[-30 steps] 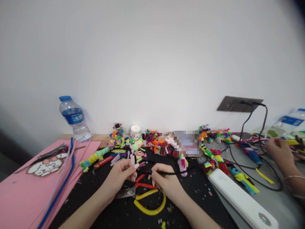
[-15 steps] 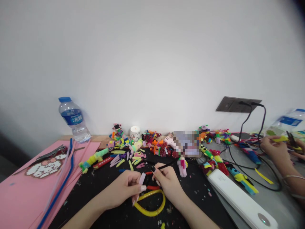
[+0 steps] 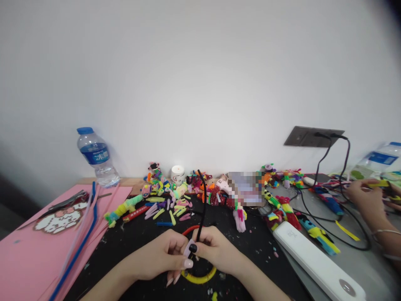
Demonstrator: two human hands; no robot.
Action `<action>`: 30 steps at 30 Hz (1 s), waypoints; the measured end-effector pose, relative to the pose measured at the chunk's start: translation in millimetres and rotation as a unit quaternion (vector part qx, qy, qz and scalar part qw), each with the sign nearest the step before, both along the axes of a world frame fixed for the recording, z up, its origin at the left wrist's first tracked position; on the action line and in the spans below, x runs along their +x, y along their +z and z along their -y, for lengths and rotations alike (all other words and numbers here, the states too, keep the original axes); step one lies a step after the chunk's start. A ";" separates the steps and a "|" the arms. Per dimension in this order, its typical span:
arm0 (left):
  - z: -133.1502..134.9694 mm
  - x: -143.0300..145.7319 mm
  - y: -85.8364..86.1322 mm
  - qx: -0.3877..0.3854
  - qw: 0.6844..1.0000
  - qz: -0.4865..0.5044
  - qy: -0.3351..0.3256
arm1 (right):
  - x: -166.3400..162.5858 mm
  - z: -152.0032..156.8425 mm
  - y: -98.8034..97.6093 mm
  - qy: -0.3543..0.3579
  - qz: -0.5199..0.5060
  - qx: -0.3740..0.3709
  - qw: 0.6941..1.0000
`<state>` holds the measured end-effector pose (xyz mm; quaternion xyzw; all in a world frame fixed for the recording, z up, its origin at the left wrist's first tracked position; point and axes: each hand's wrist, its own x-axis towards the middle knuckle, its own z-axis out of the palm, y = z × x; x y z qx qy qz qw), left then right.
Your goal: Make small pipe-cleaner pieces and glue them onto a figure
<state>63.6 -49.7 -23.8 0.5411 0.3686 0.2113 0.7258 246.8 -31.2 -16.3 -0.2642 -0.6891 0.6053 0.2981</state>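
Observation:
My left hand (image 3: 171, 256) pinches a short pale lilac piece of pipe cleaner (image 3: 187, 248) between thumb and fingers. Against it, my right hand (image 3: 214, 250) grips a long black pipe cleaner (image 3: 204, 196), whose free end stands up and curves toward the wall. The black strand's lower end is hidden among my fingers. Beneath both hands lies a ring, with a yellow part (image 3: 200, 279) at the near side and a red part (image 3: 189, 230) at the far side; my hands cover its sides. Short lilac and yellow pipe cleaner pieces (image 3: 172, 217) lie loose beyond my left hand.
Pink sheets (image 3: 21, 255) with scissors (image 3: 67, 200) lie left, near a water bottle (image 3: 98, 156). Small fuzzy figures (image 3: 178, 190) line the wall. A long white device (image 3: 316, 259) and black cables (image 3: 341, 238) are at right, beside another person's hand (image 3: 365, 196) holding something yellow.
My right hand has moved down and closer to my left, bringing the black pipe cleaner against the lilac piece. The black strand now points upward instead of lying low to the right.

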 end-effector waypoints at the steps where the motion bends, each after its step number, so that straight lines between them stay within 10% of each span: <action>1: -0.1 -0.2 -0.7 -0.001 1.000 -0.001 -0.008 | -0.1 0.7 -0.4 0.013 0.005 -0.001 1.000; 7: -3.0 0.4 -4.5 0.019 0.999 0.003 -0.035 | -0.3 -0.3 -7.9 0.003 -0.011 -0.011 1.000; 12: -9.8 1.6 -3.2 0.111 0.989 -0.053 0.088 | 2.1 -8.4 -16.4 -0.158 -0.038 -0.003 0.987; 21: -17.4 -9.2 -2.3 0.430 0.784 -0.426 0.136 | 1.7 -8.8 -13.8 -0.237 -0.011 0.028 0.971; 30: -6.0 -4.4 1.2 0.611 0.713 -0.344 0.009 | -3.3 1.0 -13.3 -0.174 0.032 0.062 0.982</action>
